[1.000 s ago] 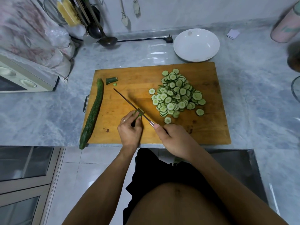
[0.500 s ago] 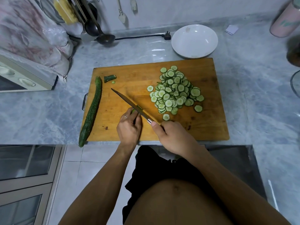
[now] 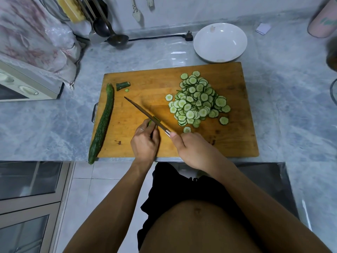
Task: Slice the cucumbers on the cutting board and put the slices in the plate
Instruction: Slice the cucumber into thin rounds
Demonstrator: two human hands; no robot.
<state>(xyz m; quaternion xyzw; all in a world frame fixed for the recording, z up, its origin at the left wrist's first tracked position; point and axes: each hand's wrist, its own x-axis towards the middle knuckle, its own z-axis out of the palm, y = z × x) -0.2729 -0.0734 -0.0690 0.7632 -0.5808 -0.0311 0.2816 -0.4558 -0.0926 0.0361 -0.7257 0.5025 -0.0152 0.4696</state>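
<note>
A wooden cutting board (image 3: 145, 83) lies on the grey counter. On its right half sits a heap of cucumber slices (image 3: 197, 101). My left hand (image 3: 145, 143) pinches a small cucumber stub (image 3: 150, 123) against the board near the front edge. My right hand (image 3: 193, 148) grips the handle of a knife (image 3: 144, 112), whose blade runs diagonally up-left and rests on the stub. A whole cucumber (image 3: 103, 123) lies along the board's left edge, its tip overhanging the counter. A cut end piece (image 3: 123, 85) lies at the board's far left. The white plate (image 3: 235, 31) stands behind the board.
Ladles (image 3: 116, 40) and utensils hang at the back left by a power plug (image 3: 188, 37). A cloth-covered appliance (image 3: 27, 84) stands at the left. A pink container (image 3: 322, 21) sits at the far right. Below the counter edge are floor tiles and a cabinet.
The knife and both hands have stayed at the stub with only slight blade movement. The view has shifted a little.
</note>
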